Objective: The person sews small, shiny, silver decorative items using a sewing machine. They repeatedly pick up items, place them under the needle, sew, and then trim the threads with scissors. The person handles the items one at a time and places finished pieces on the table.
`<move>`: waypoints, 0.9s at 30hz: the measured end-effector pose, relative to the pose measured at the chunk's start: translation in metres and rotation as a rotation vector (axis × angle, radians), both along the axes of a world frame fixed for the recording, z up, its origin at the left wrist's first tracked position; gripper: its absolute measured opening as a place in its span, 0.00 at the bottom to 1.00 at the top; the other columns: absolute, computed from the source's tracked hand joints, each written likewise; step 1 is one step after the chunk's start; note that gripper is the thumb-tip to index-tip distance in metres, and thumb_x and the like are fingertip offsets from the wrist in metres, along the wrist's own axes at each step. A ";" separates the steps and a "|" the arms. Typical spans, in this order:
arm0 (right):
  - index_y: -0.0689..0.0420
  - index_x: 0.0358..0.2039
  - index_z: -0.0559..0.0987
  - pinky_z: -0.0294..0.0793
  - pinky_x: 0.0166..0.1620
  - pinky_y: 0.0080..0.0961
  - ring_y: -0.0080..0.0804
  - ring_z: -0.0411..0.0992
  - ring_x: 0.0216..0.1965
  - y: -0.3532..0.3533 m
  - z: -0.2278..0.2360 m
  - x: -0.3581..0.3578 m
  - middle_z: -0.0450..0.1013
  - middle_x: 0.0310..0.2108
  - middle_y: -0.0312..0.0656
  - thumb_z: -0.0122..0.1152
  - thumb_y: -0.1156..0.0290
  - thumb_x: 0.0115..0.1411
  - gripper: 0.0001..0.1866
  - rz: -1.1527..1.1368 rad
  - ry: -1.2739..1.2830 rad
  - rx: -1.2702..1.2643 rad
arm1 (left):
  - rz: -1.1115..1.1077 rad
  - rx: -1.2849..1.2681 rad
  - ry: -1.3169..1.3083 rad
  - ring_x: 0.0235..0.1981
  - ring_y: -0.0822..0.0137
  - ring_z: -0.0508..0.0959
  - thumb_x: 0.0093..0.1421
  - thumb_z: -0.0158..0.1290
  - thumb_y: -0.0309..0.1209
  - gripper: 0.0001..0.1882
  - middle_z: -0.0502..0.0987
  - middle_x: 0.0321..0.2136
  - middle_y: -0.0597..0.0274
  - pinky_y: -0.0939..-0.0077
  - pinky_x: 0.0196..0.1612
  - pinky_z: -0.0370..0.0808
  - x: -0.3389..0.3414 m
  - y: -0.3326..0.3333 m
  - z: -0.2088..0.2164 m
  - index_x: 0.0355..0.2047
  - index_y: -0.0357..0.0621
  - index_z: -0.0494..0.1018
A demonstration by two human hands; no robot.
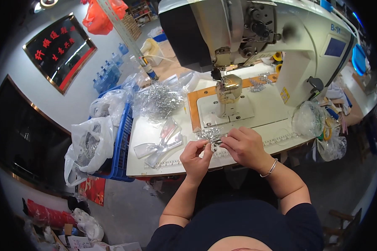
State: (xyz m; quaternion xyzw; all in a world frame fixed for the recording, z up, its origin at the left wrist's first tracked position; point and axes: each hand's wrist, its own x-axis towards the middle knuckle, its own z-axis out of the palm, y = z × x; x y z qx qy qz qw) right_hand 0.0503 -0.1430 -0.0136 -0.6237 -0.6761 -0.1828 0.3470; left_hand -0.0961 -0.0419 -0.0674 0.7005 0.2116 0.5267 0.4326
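Observation:
Both my hands meet at the front edge of the white sewing table, just before the machine. My left hand (196,160) is closed, thumb and forefinger pinched at a small silvery piece (216,142). From the other side, my right hand (244,146) grips the same spot with closed fingers; the piece's exact kind is too small to tell. Just beyond the fingertips lies a little heap of shiny silver bits (208,133). Behind it stands the sewing machine's post bed (229,98), under the needle area. Several flat clear plastic pieces (161,144) lie left of my left hand.
A large pile of silver pieces (160,99) in clear plastic sits at the table's back left. Left of the table, a blue crate (122,144) holds white plastic bags (90,144). A clear bundle (308,119) rests at the right. A measuring tape (276,141) runs along the front edge.

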 end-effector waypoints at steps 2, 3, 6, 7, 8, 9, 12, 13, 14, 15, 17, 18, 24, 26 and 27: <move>0.51 0.30 0.78 0.67 0.27 0.26 0.29 0.66 0.24 -0.001 -0.002 0.001 0.67 0.24 0.31 0.65 0.67 0.46 0.09 -0.008 0.020 0.015 | -0.010 -0.024 -0.004 0.26 0.76 0.76 0.52 0.55 0.16 0.06 0.75 0.28 0.59 0.85 0.30 0.76 0.000 0.001 -0.003 0.32 0.32 0.74; 0.51 0.30 0.79 0.67 0.26 0.26 0.29 0.66 0.24 -0.002 -0.003 0.002 0.68 0.24 0.32 0.66 0.68 0.45 0.10 -0.012 0.043 0.031 | -0.019 -0.024 -0.003 0.25 0.77 0.75 0.53 0.54 0.16 0.05 0.74 0.28 0.60 0.86 0.28 0.74 0.000 0.001 -0.005 0.32 0.32 0.74; 0.51 0.29 0.78 0.67 0.26 0.26 0.29 0.66 0.24 -0.002 -0.004 0.003 0.67 0.24 0.32 0.66 0.68 0.45 0.09 -0.008 0.062 0.041 | -0.020 -0.020 0.021 0.24 0.78 0.74 0.55 0.53 0.16 0.05 0.73 0.28 0.61 0.87 0.26 0.72 0.000 0.003 -0.006 0.32 0.31 0.73; 0.51 0.29 0.77 0.67 0.26 0.26 0.29 0.66 0.24 -0.002 -0.004 0.004 0.66 0.24 0.31 0.66 0.67 0.45 0.09 -0.012 0.064 0.039 | -0.024 -0.018 0.037 0.24 0.78 0.74 0.55 0.53 0.16 0.04 0.73 0.28 0.61 0.87 0.26 0.72 0.000 0.003 -0.006 0.32 0.31 0.73; 0.51 0.29 0.78 0.67 0.26 0.26 0.29 0.66 0.24 -0.001 -0.005 0.004 0.66 0.24 0.31 0.66 0.68 0.45 0.09 -0.002 0.052 0.035 | -0.024 0.000 0.035 0.24 0.79 0.73 0.55 0.53 0.16 0.04 0.73 0.28 0.61 0.87 0.26 0.72 0.001 0.002 -0.005 0.33 0.31 0.73; 0.50 0.29 0.78 0.67 0.26 0.25 0.29 0.66 0.24 0.001 -0.007 0.004 0.66 0.24 0.31 0.66 0.68 0.44 0.09 0.007 0.041 0.031 | -0.025 0.019 0.034 0.23 0.79 0.73 0.55 0.53 0.16 0.04 0.73 0.28 0.61 0.87 0.26 0.72 0.001 0.002 -0.004 0.33 0.31 0.73; 0.50 0.30 0.78 0.67 0.26 0.25 0.29 0.66 0.24 0.002 -0.009 0.004 0.67 0.24 0.31 0.67 0.68 0.44 0.10 0.002 0.037 0.029 | -0.034 0.017 0.034 0.23 0.79 0.73 0.55 0.53 0.16 0.05 0.73 0.29 0.62 0.88 0.26 0.72 0.001 0.002 -0.005 0.33 0.31 0.73; 0.50 0.30 0.78 0.67 0.27 0.25 0.29 0.66 0.24 0.003 -0.009 0.004 0.67 0.24 0.31 0.67 0.68 0.44 0.10 -0.003 0.037 0.032 | -0.036 0.008 0.031 0.24 0.79 0.73 0.55 0.53 0.16 0.05 0.73 0.29 0.62 0.88 0.26 0.72 0.001 0.003 -0.005 0.33 0.31 0.73; 0.51 0.29 0.79 0.67 0.26 0.25 0.29 0.66 0.23 0.003 -0.010 0.005 0.68 0.24 0.31 0.67 0.68 0.44 0.10 -0.003 0.069 0.055 | -0.035 -0.001 0.029 0.24 0.79 0.73 0.55 0.53 0.16 0.05 0.73 0.29 0.62 0.88 0.26 0.72 0.000 0.005 -0.007 0.33 0.31 0.73; 0.51 0.29 0.79 0.67 0.26 0.26 0.30 0.66 0.23 0.002 -0.011 0.006 0.68 0.24 0.32 0.68 0.69 0.43 0.10 -0.002 0.101 0.079 | -0.034 -0.010 0.027 0.24 0.79 0.73 0.55 0.53 0.16 0.05 0.73 0.29 0.61 0.88 0.26 0.71 -0.001 0.007 -0.009 0.34 0.31 0.73; 0.51 0.29 0.79 0.67 0.26 0.26 0.30 0.66 0.23 0.002 -0.012 0.007 0.68 0.24 0.32 0.67 0.68 0.44 0.10 -0.003 0.104 0.086 | -0.036 -0.024 0.023 0.24 0.79 0.73 0.56 0.53 0.16 0.05 0.73 0.29 0.61 0.88 0.26 0.71 -0.001 0.009 -0.011 0.34 0.31 0.73; 0.51 0.29 0.78 0.67 0.26 0.26 0.29 0.66 0.24 0.003 -0.012 0.008 0.68 0.24 0.31 0.66 0.68 0.45 0.09 -0.008 0.075 0.070 | -0.041 -0.027 0.022 0.24 0.79 0.73 0.56 0.53 0.17 0.05 0.73 0.30 0.61 0.88 0.26 0.71 0.000 0.009 -0.011 0.34 0.31 0.73; 0.51 0.28 0.78 0.67 0.26 0.25 0.29 0.66 0.24 0.007 -0.014 0.010 0.67 0.24 0.31 0.66 0.66 0.45 0.09 0.026 -0.010 0.055 | -0.011 0.088 0.056 0.28 0.77 0.74 0.52 0.55 0.16 0.08 0.74 0.31 0.57 0.87 0.29 0.71 -0.001 0.006 -0.003 0.34 0.32 0.74; 0.52 0.29 0.78 0.68 0.27 0.24 0.31 0.67 0.24 0.005 -0.013 0.012 0.68 0.24 0.33 0.67 0.67 0.45 0.09 0.059 0.020 0.049 | 0.033 0.190 0.063 0.30 0.71 0.76 0.49 0.57 0.16 0.09 0.75 0.31 0.55 0.82 0.31 0.74 -0.002 0.007 -0.001 0.33 0.34 0.74; 0.53 0.29 0.78 0.68 0.27 0.24 0.32 0.68 0.25 0.002 -0.013 0.016 0.69 0.25 0.34 0.67 0.68 0.45 0.10 0.100 0.123 0.049 | 0.062 0.254 0.060 0.31 0.65 0.78 0.47 0.58 0.17 0.10 0.75 0.30 0.54 0.79 0.34 0.76 -0.002 0.007 -0.001 0.32 0.35 0.74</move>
